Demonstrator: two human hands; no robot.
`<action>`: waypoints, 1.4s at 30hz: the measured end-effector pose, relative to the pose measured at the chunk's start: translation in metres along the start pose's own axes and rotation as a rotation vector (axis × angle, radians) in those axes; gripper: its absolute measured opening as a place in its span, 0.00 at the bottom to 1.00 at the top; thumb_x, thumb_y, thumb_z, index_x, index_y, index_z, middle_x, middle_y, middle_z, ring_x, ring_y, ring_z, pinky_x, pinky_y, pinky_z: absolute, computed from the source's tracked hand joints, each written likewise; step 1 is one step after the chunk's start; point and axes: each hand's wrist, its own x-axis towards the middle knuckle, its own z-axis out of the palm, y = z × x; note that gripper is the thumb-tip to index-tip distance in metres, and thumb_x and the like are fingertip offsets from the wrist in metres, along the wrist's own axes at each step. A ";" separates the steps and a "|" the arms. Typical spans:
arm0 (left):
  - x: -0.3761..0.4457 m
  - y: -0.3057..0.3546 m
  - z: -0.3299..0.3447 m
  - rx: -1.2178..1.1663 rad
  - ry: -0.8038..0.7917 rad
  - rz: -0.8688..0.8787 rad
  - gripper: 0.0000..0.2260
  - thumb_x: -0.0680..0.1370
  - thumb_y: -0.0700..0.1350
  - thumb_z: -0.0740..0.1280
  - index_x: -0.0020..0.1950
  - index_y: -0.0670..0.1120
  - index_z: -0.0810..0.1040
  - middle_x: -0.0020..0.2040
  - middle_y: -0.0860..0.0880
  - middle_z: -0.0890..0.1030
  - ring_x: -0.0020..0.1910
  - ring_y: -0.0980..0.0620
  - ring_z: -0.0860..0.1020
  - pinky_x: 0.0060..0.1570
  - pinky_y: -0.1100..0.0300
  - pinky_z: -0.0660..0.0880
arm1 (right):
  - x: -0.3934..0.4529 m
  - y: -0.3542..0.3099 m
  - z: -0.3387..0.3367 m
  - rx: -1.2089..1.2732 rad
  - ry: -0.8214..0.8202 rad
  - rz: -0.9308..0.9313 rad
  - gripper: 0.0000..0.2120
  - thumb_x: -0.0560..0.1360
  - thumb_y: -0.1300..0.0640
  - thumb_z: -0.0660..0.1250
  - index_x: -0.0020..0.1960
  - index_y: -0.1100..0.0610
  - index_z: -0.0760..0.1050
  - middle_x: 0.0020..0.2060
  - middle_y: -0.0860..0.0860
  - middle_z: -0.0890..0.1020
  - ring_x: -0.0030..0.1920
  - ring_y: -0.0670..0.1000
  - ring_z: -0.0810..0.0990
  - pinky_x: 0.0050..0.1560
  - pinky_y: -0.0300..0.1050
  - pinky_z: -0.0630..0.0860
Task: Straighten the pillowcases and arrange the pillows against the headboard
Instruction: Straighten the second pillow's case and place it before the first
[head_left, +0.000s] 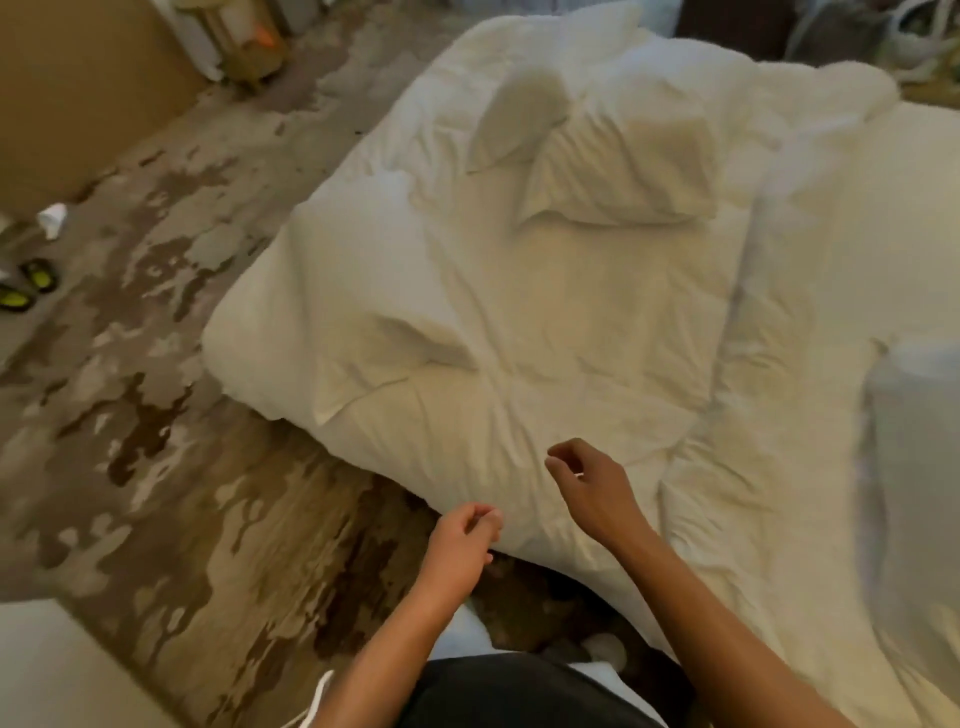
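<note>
Head view of a white duvet (545, 322) covering the bed. Two rumpled pillows (618, 176) lie on its far part, a smaller pillow (384, 358) near its left edge. The left hand (462, 545) and right hand (597, 493), fingers loosely curled and holding nothing, hover at its near corner.

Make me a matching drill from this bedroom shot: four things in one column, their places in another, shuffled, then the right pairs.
Things
1. left hand
2. right hand
3. flat pillow
4. green-and-black shoes

Places
A. on the carpet at the far left
B. over the near part of the duvet
C. at the duvet's near edge
D. lying on the middle of the bed

Pairs: 1-C, 2-B, 3-D, 4-A
</note>
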 end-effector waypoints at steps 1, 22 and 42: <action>0.003 -0.004 -0.019 -0.028 0.019 -0.002 0.07 0.82 0.53 0.65 0.57 0.56 0.81 0.53 0.55 0.84 0.53 0.58 0.82 0.50 0.61 0.81 | 0.009 -0.018 0.014 -0.004 -0.010 -0.023 0.08 0.82 0.46 0.65 0.57 0.46 0.81 0.49 0.40 0.83 0.51 0.40 0.80 0.51 0.39 0.75; 0.188 0.046 -0.286 -0.197 0.129 0.018 0.07 0.81 0.52 0.67 0.50 0.53 0.83 0.45 0.55 0.86 0.48 0.58 0.84 0.49 0.56 0.83 | 0.124 -0.121 0.167 -0.156 -0.132 0.176 0.05 0.82 0.47 0.66 0.53 0.43 0.81 0.46 0.38 0.84 0.47 0.38 0.81 0.44 0.36 0.74; 0.469 0.087 -0.467 -0.060 0.251 -0.299 0.10 0.81 0.53 0.64 0.52 0.48 0.80 0.51 0.47 0.82 0.51 0.48 0.81 0.53 0.51 0.79 | 0.494 -0.312 0.290 -0.388 -0.268 0.028 0.30 0.80 0.42 0.68 0.78 0.52 0.68 0.76 0.53 0.71 0.72 0.57 0.73 0.68 0.54 0.74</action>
